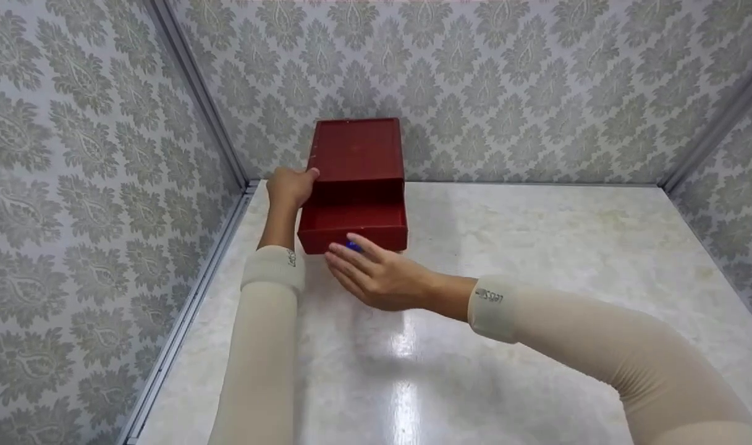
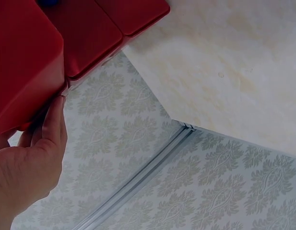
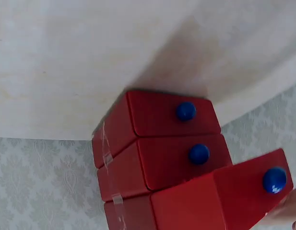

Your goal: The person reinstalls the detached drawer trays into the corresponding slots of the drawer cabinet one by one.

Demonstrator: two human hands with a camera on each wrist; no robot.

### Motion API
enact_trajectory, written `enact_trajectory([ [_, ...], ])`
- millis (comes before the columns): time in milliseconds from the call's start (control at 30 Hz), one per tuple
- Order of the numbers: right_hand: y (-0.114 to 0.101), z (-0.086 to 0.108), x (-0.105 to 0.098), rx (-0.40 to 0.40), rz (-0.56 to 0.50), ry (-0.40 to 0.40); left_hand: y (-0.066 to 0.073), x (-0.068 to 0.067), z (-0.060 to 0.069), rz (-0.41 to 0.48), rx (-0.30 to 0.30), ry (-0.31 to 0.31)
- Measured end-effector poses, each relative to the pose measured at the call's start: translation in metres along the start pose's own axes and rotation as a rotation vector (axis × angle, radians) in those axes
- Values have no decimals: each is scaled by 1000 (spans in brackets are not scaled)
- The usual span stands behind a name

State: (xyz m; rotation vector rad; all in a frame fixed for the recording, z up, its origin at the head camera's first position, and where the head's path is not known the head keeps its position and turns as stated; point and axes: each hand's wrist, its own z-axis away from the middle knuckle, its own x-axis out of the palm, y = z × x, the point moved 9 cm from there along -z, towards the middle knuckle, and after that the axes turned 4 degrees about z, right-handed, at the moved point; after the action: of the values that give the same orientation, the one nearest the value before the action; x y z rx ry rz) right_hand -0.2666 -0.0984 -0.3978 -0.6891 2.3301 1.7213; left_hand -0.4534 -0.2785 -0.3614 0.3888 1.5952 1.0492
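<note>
A red box of three stacked drawers (image 1: pixel 358 148) stands against the back wall, its top drawer (image 1: pixel 351 216) pulled out towards the front. Each drawer front has a round blue knob; the top knob (image 3: pixel 274 180) and the middle knob (image 3: pixel 199 154) show in the right wrist view. My left hand (image 1: pixel 289 186) grips the box's left side, its thumb at the upper edge. Before the top drawer's front is my right hand (image 1: pixel 379 275), fingers straight and close by the knob, which they partly hide. Whether those fingers touch the drawer is unclear. The drawer's visible interior shows bare red walls.
The pale marbled table (image 1: pixel 567 259) extends right and forward of the box. Patterned walls (image 1: pixel 505 93) rise at the back and both sides, with a metal rail (image 1: pixel 190 315) along the left edge. Clear tape (image 3: pixel 108 159) runs down the box's side.
</note>
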Motion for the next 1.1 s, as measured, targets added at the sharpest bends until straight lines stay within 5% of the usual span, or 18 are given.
enact_trajectory([
  [133,-14,21,7,-49,23,-82,-2,0,0,23,-22,5],
  [300,-7,33,31,9,4,-216,0,0,-2,5,-2,2],
  [567,21,36,72,182,-239,-486,-1,0,-2,-41,-5,-15],
  [800,52,69,112,346,-336,-772,2,2,4,-29,-15,-34],
  [967,51,89,118,339,-397,-808,7,2,5,-29,2,-36],
  [1100,49,104,116,407,-491,-772,8,2,5,-10,6,-21],
])
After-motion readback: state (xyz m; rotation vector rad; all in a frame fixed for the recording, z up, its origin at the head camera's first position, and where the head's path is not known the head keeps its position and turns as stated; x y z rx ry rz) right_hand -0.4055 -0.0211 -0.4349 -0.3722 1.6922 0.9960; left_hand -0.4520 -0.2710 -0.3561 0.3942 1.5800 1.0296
